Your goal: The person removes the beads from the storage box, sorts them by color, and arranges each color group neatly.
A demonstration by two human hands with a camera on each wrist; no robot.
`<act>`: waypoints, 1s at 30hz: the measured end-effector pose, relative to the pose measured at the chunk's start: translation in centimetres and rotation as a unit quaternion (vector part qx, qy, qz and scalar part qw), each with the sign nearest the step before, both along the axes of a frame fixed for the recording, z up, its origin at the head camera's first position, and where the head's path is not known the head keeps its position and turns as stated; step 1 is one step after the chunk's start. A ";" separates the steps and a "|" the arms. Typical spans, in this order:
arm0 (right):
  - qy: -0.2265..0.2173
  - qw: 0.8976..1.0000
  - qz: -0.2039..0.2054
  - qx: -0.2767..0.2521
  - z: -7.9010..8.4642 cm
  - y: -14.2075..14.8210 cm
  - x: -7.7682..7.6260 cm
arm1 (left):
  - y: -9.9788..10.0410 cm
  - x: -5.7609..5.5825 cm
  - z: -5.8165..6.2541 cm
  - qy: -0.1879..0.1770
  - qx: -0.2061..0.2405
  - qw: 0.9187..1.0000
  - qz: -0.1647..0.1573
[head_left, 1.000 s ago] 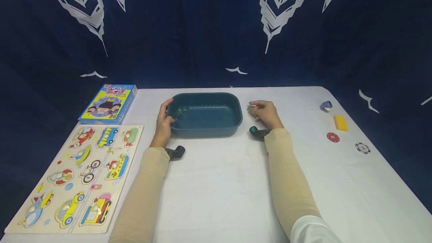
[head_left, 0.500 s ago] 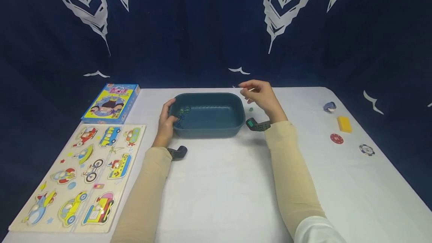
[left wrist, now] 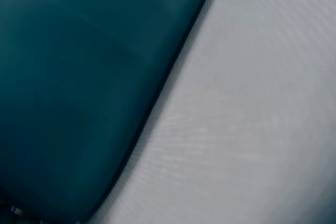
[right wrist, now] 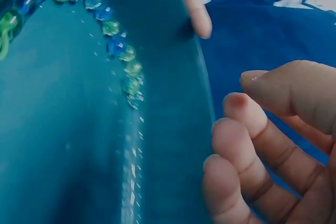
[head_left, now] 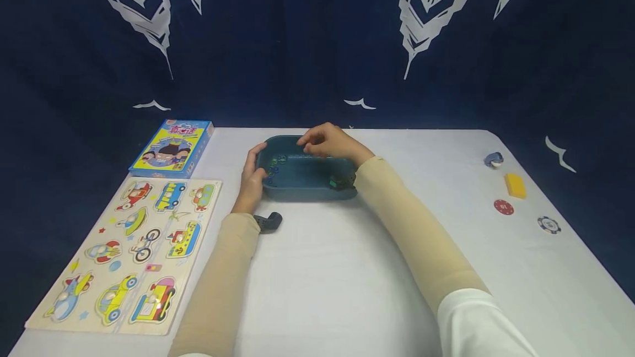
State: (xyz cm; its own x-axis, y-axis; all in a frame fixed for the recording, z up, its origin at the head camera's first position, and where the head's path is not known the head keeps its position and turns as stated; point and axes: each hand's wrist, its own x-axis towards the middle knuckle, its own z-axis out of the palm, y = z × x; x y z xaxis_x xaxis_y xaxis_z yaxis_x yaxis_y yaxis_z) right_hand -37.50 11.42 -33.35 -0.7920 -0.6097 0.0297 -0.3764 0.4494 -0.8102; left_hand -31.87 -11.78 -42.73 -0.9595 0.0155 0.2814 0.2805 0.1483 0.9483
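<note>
A teal plastic bin (head_left: 307, 194) stands on the white table, with several blue and green glass marbles (head_left: 275, 164) gathered at its left end. My left hand (head_left: 251, 183) grips that end, thumb over the rim. My right hand (head_left: 331, 141) hovers above the bin's far side. In the right wrist view its loosely bent fingers (right wrist: 231, 142) have a small gap to the thumb, and nothing shows between them. The marbles (right wrist: 116, 45) curve along the bin's inner edge there. The left wrist view shows the bin's wall (left wrist: 94, 77) close up.
At left lie a wooden vehicle puzzle board (head_left: 149, 260) and a blue-yellow box (head_left: 171, 149). Along the right side are a small blue-grey object (head_left: 493, 160), a yellow block (head_left: 515, 185), a red chip (head_left: 503, 207) and a black-and-white chip (head_left: 549, 225).
My right hand has risen from the table right of the bin and swung left over it. A small green marble seen on the table there is now out of sight. My left hand keeps its grip.
</note>
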 end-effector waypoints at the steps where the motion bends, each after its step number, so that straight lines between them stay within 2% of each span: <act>1: -0.008 1.000 0.007 0.008 -0.1 -0.5 -0.2 | 0.0 -0.2 -0.2 0.000 -0.001 1.000 0.002; 10: -0.090 0.992 0.025 0.079 -1.6 -3.9 -2.0 | 0.0 -0.5 -0.8 0.003 -0.009 1.000 0.011; 14: -0.096 0.989 0.026 0.112 -2.2 -5.1 -2.5 | 0.0 -0.4 -0.8 -0.001 -0.007 1.000 0.013; 20: -0.114 0.985 0.007 0.130 -3.5 -5.6 -3.2 | 0.0 -0.4 -1.0 -0.008 0.003 1.000 0.004; 26: -0.084 0.985 0.008 0.148 -4.0 -6.0 -3.4 | -0.2 -0.5 -1.0 -0.004 0.002 1.000 -0.001; 30: -0.046 0.982 0.019 0.184 -3.8 -6.4 -3.3 | -0.2 0.0 0.0 -0.003 0.009 1.000 -0.011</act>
